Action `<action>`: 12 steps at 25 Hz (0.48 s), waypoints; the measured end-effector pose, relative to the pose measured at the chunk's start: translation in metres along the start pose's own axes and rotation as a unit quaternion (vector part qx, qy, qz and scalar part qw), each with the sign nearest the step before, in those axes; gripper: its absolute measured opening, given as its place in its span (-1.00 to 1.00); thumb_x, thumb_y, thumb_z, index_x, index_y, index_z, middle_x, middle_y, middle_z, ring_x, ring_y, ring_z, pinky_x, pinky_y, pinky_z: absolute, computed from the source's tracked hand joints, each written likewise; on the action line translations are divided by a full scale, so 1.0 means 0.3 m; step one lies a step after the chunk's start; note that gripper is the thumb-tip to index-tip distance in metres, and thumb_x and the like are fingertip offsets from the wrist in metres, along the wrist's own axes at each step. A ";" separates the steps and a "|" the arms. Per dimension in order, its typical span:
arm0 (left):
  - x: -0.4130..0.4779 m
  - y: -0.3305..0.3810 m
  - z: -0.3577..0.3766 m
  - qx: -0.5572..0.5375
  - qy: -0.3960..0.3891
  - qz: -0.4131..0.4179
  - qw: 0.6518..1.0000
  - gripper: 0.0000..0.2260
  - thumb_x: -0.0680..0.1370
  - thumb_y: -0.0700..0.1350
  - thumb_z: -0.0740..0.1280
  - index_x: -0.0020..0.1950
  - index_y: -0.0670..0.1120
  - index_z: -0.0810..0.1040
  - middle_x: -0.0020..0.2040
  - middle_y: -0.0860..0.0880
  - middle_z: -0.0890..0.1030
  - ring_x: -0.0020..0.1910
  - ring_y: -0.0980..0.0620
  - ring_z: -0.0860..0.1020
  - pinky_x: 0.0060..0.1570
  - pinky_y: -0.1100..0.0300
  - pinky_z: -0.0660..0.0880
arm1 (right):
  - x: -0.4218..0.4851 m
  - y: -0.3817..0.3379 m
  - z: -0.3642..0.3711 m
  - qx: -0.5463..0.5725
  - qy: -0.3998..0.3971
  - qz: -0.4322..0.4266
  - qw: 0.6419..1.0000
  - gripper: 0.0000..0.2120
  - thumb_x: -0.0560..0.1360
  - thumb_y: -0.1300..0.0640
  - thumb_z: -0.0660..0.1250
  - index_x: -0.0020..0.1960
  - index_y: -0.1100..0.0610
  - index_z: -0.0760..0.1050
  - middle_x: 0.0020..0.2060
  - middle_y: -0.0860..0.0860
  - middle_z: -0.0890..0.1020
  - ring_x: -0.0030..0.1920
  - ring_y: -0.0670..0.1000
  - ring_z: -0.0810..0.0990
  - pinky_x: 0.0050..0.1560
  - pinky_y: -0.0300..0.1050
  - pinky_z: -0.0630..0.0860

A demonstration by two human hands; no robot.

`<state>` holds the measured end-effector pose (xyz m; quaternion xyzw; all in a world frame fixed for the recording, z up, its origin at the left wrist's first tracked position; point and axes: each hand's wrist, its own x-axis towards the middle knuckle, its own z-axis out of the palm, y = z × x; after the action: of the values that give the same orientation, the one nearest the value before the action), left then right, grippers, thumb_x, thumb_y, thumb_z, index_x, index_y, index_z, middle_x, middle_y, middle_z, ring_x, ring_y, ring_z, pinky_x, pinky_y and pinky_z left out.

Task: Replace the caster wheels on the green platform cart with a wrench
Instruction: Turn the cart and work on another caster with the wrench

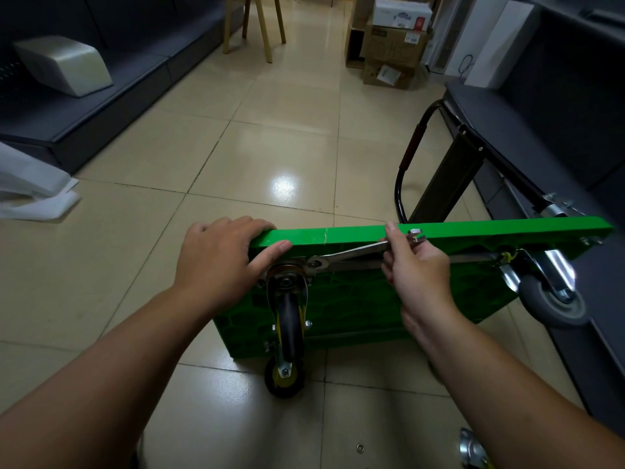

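Observation:
The green platform cart (355,302) stands on its edge on the tiled floor, underside facing me. My left hand (220,262) grips its top left corner. My right hand (416,265) holds a silver wrench (355,253) whose ring end sits on a bolt of the near caster's mounting plate (291,269). That black caster wheel (290,323) hangs down the underside. A second black wheel (284,377) rests on the floor below it. A grey caster (551,299) is mounted at the right end.
The cart's folded black handle (409,157) sticks out behind on the right, next to dark shelving (558,137). A loose caster plate (473,448) and a small washer (360,447) lie on the floor near me. Cardboard boxes (392,45) and wooden chair legs (260,25) stand further back.

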<state>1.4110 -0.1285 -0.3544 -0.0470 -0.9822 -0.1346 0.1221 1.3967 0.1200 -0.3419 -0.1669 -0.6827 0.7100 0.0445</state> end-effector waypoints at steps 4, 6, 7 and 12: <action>-0.001 -0.001 0.006 0.002 0.009 0.002 1.000 -0.37 0.53 0.43 -0.08 0.28 0.14 0.57 0.05 0.13 0.65 -0.04 0.01 0.56 0.03 -0.02 0.42 | -0.001 0.005 0.006 -0.122 0.039 -0.044 0.991 -0.70 0.60 -0.05 0.34 -0.13 0.18 0.54 -0.40 0.04 0.61 -0.47 -0.16 0.50 -0.32 -0.18 0.39; -0.002 -0.003 0.008 0.003 0.009 0.003 1.000 -0.36 0.53 0.44 -0.09 0.29 0.13 0.56 0.06 0.13 0.65 -0.04 0.02 0.55 0.03 -0.01 0.42 | -0.004 0.007 0.013 -0.134 0.042 -0.043 0.989 -0.69 0.61 -0.05 0.31 -0.08 0.21 0.53 -0.46 0.05 0.62 -0.47 -0.11 0.54 -0.30 -0.15 0.43; -0.003 -0.003 0.009 0.003 0.010 0.004 1.000 -0.36 0.53 0.44 -0.09 0.29 0.13 0.56 0.06 0.13 0.65 -0.04 0.02 0.55 0.03 -0.01 0.41 | -0.008 0.005 0.017 -0.125 0.041 -0.042 0.990 -0.71 0.62 -0.04 0.30 -0.06 0.20 0.52 -0.48 0.05 0.62 -0.45 -0.06 0.55 -0.28 -0.12 0.47; 0.000 -0.008 0.016 0.009 0.017 0.009 1.000 -0.38 0.55 0.43 -0.08 0.29 0.14 0.56 0.05 0.14 0.64 -0.05 0.04 0.54 0.00 0.02 0.38 | -0.018 -0.006 0.030 -0.101 0.034 -0.057 0.993 -0.78 0.66 0.04 0.25 -0.07 0.17 0.45 -0.52 0.05 0.62 -0.50 -0.05 0.58 -0.31 -0.13 0.52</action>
<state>1.4096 -0.1294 -0.3595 -0.0522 -0.9808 -0.1251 0.1403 1.3988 0.1100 -0.3391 -0.1553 -0.7574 0.6277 0.0906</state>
